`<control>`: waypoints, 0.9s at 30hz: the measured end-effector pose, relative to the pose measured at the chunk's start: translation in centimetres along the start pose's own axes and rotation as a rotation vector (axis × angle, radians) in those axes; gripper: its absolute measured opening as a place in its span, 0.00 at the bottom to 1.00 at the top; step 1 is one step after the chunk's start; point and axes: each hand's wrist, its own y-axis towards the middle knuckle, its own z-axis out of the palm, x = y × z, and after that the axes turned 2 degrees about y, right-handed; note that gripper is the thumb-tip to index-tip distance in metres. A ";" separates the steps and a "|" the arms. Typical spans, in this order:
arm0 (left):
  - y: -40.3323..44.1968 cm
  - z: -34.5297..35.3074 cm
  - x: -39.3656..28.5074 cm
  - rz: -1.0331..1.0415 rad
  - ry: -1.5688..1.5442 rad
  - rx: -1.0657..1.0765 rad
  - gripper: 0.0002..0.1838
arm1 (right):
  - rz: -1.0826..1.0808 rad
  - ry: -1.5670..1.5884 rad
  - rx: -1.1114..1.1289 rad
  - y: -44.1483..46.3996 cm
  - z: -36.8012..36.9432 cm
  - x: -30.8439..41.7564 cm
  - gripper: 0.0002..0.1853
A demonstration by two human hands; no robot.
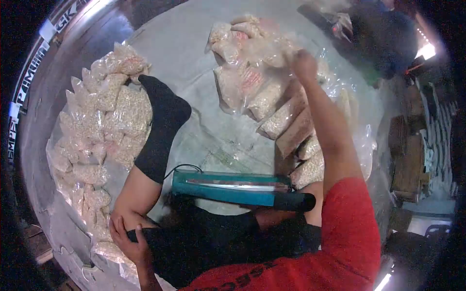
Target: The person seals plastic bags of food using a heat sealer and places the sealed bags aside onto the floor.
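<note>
My right hand [305,67] reaches out over clear plastic bags of pale kernels [269,99] at the upper right. Motion smears its fingers, so whether it grips a bag cannot be made out. My left hand [130,240] rests on my bent leg beside the knee, fingers apart and holding nothing. Between my legs lies a long teal bag sealer [223,190] with a black end and a cord. Right of the sealer, more filled bags [310,167] lean against each other.
Many filled bags [104,114] are piled on the left, next to my black-socked foot [167,104]. Pale sheeting [194,63] covers the floor. A person in dark clothing [374,36] is at the upper right. Brown boxes [405,167] stand along the right side.
</note>
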 end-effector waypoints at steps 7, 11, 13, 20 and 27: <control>-0.8 0.8 0.4 0.065 0.121 -0.110 0.31 | 0.108 0.473 -0.298 -6.5 -20.4 6.4 0.14; -2.7 -0.4 -4.9 0.320 -0.324 -0.218 0.28 | -0.098 0.896 -0.441 -13.2 -32.6 10.8 0.08; -4.3 -1.5 -9.6 0.652 -0.620 -0.212 0.27 | 0.212 1.098 -0.395 -18.7 -37.8 14.7 0.06; -9.2 -3.7 -22.5 0.600 -1.367 0.349 0.22 | 0.383 1.298 0.351 -38.7 -36.1 20.0 0.06; -12.1 0.6 -18.8 0.295 -1.160 0.495 0.11 | 0.286 0.898 0.358 -47.3 -32.6 20.6 0.13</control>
